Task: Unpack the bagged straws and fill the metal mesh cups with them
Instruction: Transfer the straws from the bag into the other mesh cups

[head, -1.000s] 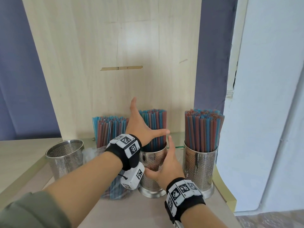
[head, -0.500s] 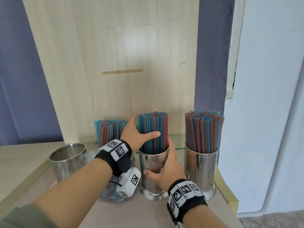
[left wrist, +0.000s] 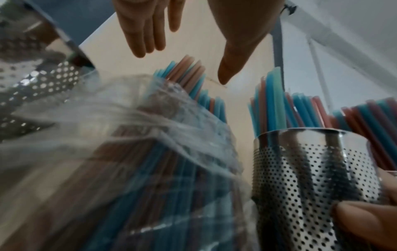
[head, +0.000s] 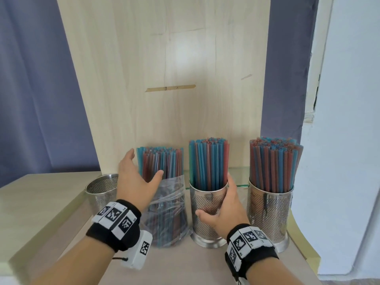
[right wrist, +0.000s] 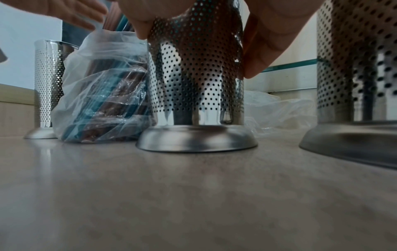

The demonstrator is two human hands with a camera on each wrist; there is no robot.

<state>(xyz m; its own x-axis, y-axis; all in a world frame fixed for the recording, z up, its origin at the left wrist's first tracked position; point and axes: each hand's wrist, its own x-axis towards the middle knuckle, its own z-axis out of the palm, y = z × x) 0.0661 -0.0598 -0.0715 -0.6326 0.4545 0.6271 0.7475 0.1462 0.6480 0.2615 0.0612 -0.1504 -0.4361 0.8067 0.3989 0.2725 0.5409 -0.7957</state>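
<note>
Three metal mesh cups stand on the table. My right hand (head: 221, 204) grips the middle cup (head: 205, 204), which is full of blue and red straws (head: 208, 163). The right cup (head: 269, 210) is also full of straws. The left cup (head: 100, 192) is empty. Between the left and middle cups stands a clear plastic bag of straws (head: 166, 208), upright, its straw tops sticking out. My left hand (head: 137, 179) is open beside those tops, fingers straight and thumb spread, holding nothing. In the right wrist view my fingers wrap the middle cup (right wrist: 195, 68).
A tall wooden board (head: 164, 68) stands right behind the cups. An empty crumpled plastic bag (right wrist: 277, 112) lies behind the middle cup. A glass edge (head: 238, 182) runs between the cups at the back. The table's right edge (head: 306, 247) is close to the right cup.
My left hand has left the straws in the middle cup and moved left to the bagged straws. My right hand has stayed on the middle cup.
</note>
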